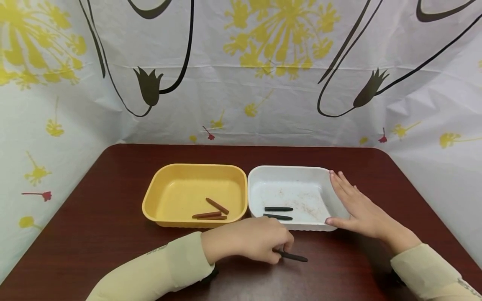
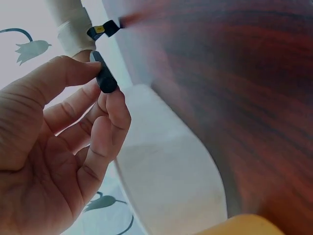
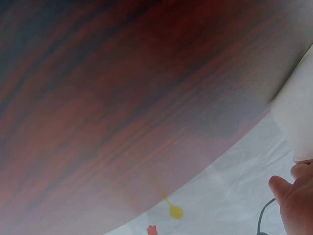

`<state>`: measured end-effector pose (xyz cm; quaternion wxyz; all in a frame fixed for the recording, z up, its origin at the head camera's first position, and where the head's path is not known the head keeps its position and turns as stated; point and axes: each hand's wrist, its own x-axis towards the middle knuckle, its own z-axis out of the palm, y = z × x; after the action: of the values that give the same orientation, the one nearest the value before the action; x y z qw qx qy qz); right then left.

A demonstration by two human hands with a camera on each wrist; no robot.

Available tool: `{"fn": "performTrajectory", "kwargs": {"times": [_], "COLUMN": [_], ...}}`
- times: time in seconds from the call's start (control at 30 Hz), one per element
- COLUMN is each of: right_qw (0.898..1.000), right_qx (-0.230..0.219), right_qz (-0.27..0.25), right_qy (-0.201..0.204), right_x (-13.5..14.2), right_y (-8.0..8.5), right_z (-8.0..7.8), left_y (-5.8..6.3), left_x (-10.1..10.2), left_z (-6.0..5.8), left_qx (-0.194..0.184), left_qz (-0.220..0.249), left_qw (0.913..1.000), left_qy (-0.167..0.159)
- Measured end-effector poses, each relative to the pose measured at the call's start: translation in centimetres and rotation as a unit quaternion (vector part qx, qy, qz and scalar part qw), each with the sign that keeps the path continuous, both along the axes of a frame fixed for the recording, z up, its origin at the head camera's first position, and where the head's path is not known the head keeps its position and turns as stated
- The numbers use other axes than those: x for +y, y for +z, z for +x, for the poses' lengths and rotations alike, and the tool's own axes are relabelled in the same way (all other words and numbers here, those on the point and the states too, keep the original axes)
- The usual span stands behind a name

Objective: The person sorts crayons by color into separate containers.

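Observation:
My left hand (image 1: 260, 240) pinches a black crayon (image 1: 295, 256) between thumb and fingers, over the table in front of the white tray (image 1: 301, 184). The left wrist view shows the same crayon (image 2: 104, 77) at the fingertips. Two more black crayons lie in the white tray, one of them the nearer crayon (image 1: 278, 217). On that tray's right side rests my right hand (image 1: 361, 213), fingers straight and thumb at the front corner. Only part of this hand (image 3: 298, 203) shows in the right wrist view. Three brown crayons (image 1: 217, 205) lie in the yellow tray (image 1: 188, 190).
The two trays stand side by side on a dark red-brown wooden table (image 1: 94, 217). A white patterned cloth (image 1: 233, 96) hangs behind the table and along both sides. Brownish marks speckle the white tray's floor.

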<state>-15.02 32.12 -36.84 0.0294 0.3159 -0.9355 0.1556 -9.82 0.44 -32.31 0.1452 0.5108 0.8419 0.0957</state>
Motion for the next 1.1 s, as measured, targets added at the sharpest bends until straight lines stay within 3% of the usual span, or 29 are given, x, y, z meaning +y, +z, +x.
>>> {"fn": "performTrajectory", "kwargs": {"times": [0.5, 1.1], "right_qw": [1.000, 1.000], "right_qx": [-0.006, -0.003], "right_qz": [-0.009, -0.013], "right_qy": [0.005, 0.007], "right_x": [0.0, -0.1], "right_y": [-0.1, -0.1], "right_z": [0.1, -0.1], "left_y": [1.3, 1.0], "left_x": [-1.0, -1.4], "left_z": [-1.0, -2.3], "left_qx": [0.022, 0.030], "left_qz": [0.048, 0.096], "left_qw": [0.9981, 0.9929], "left_qy": [0.031, 0.062]}}
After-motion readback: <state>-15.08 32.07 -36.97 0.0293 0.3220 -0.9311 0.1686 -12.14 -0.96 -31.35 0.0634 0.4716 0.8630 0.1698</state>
